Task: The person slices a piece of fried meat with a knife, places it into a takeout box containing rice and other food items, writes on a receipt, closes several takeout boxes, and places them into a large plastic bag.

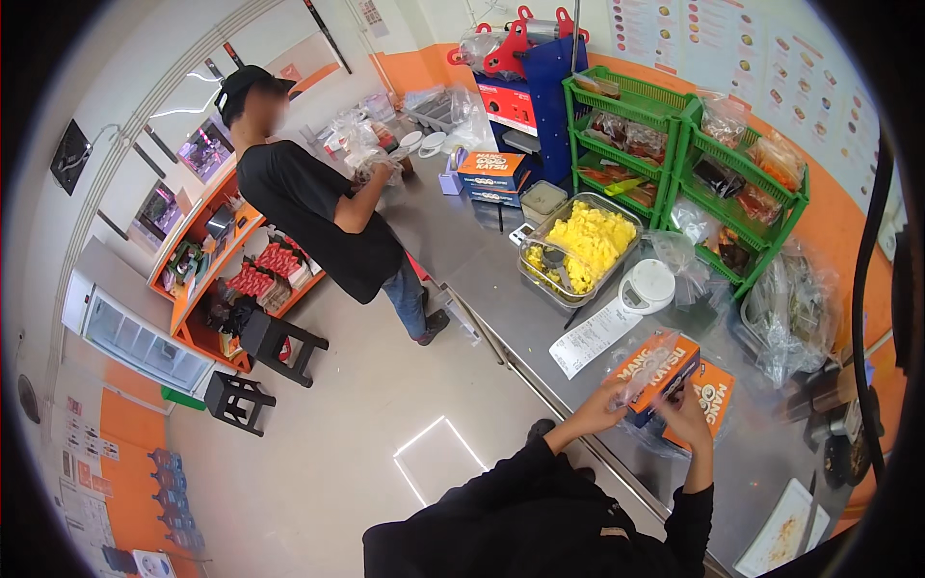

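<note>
An orange and dark-blue cardboard food box (668, 368) stands on the steel counter in front of me, with clear plastic film (648, 366) over its top. My left hand (601, 406) grips the box and film at the left end. Against the dark near side of the box is my right hand (686, 419), fingers bent; whether they hold the box or the film I cannot tell. Partly under that hand lies a second orange box (712, 397), on clear plastic. Beyond the boxes are a long printed paper slip (589, 343) and a white digital kitchen scale (648, 287).
A clear container of yellow food (589, 246) sits farther along the steel counter (480, 278). Green plastic racks (629, 137) hold bagged goods by the wall. At lower right lies a white cutting board (777, 535) with a knife. Another person (318, 202) handles plastic bags at the far end.
</note>
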